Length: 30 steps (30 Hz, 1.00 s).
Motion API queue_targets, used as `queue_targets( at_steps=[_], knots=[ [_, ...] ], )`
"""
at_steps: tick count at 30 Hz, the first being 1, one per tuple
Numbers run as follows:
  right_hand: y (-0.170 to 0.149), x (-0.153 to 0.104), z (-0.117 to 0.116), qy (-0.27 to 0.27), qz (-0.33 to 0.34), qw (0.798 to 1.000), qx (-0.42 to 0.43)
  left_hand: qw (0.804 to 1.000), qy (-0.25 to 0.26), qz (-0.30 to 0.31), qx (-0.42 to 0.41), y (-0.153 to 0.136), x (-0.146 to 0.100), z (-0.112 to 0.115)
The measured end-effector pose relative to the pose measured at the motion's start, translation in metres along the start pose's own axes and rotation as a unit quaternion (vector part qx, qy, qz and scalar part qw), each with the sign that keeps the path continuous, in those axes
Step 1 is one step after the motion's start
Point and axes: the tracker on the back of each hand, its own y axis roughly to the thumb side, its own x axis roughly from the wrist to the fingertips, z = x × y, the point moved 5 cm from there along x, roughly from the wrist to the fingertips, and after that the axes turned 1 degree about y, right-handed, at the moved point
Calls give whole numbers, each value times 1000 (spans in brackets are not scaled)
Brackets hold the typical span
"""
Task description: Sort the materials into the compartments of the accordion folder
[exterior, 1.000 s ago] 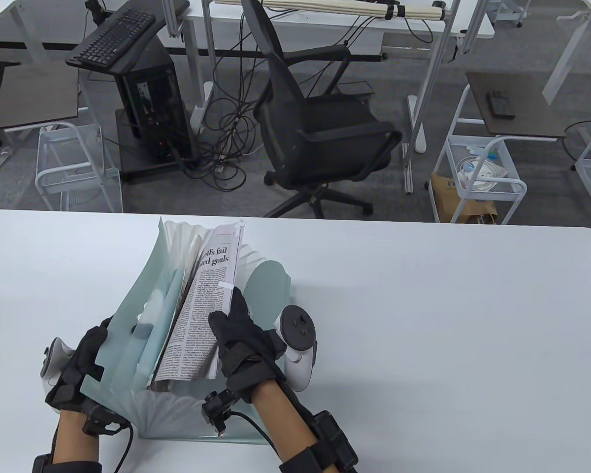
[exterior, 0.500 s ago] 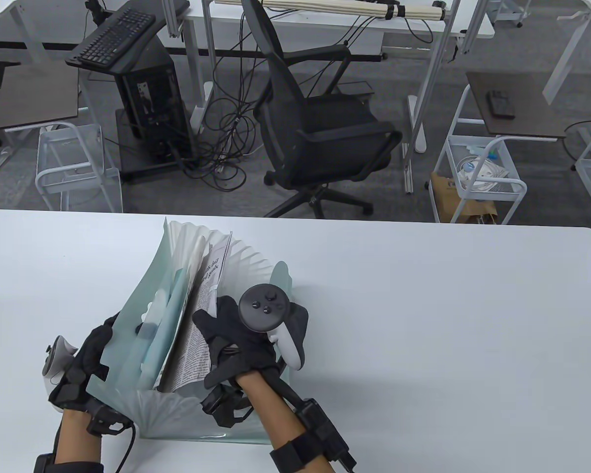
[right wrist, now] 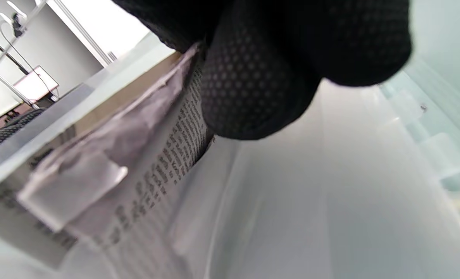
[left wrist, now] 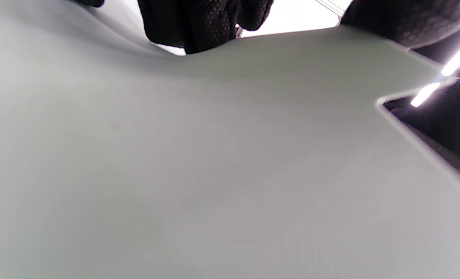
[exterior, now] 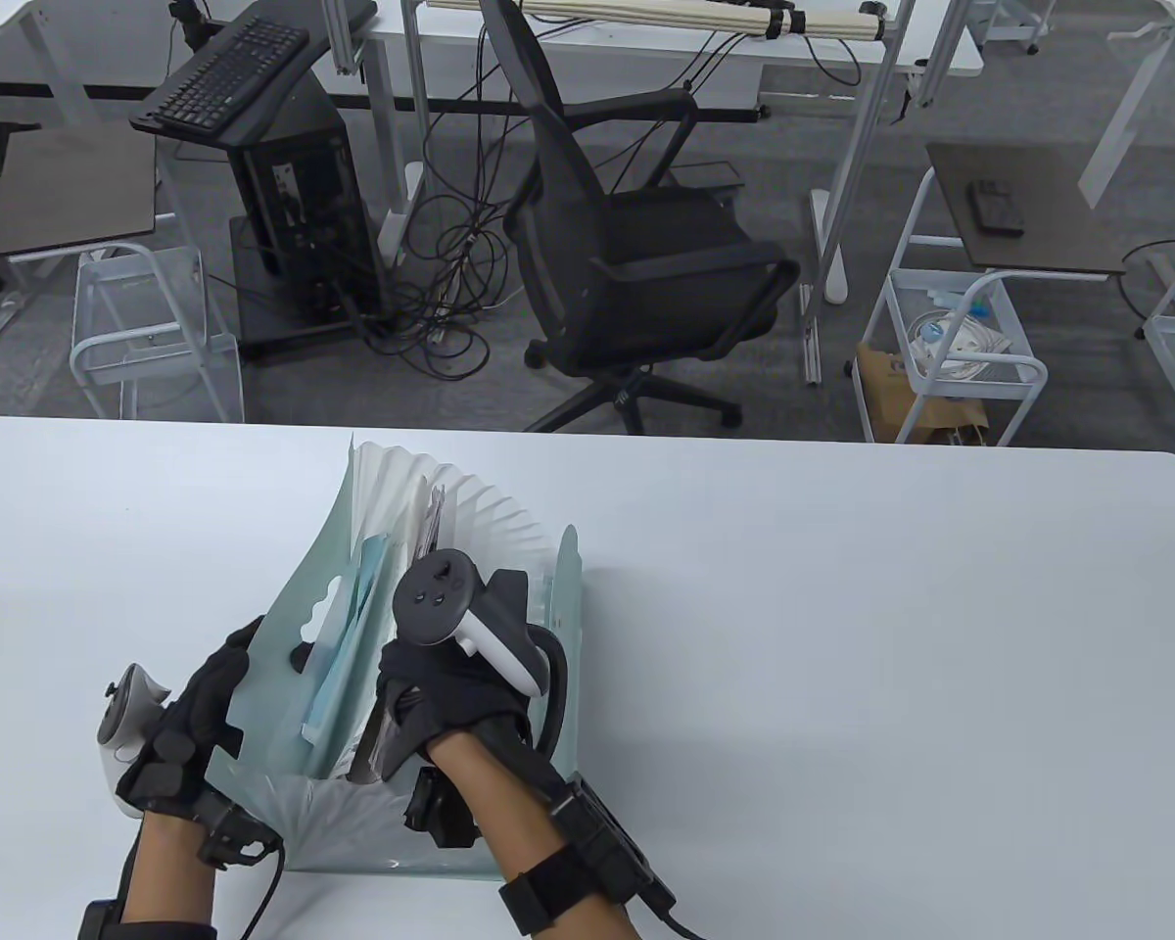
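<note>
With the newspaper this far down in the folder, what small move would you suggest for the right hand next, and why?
Probably let go and lift the right hand straight out. The folded printed newspaper already sits deep in a pocket of the pale green plastic accordion folder, only its top edge showing, with gloved fingertips on it, while the left hand holds the front cover.

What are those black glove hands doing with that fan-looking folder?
Someone is filing papers. The left hand holds the pale green accordion folder open by its front cover on the white table. The right hand reaches down into a middle pocket, its fingers on a newspaper page that sits almost fully inside. A blue sheet sits in a pocket nearer the left hand.
</note>
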Motion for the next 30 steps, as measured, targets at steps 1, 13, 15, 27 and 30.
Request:
queue_targets(
  at_steps=[1,13,15,27,30],
  knots=[
    [-2,1,-1,14,-4,1000,0,1000,-1,0,0,0,0,0],
    [-30,-32,36,-50,32,998,31,1000,-11,-12,13,-10,4,11],
    [-41,-43,53,-94,43,994,34,1000,-13,-17,21,-12,6,15],
    [-116,-80,70,-256,82,963,2,987,-13,-55,153,-28,19,52],
    [-138,-81,61,-267,81,960,2,979,-16,-63,193,-34,23,62]
  ],
)
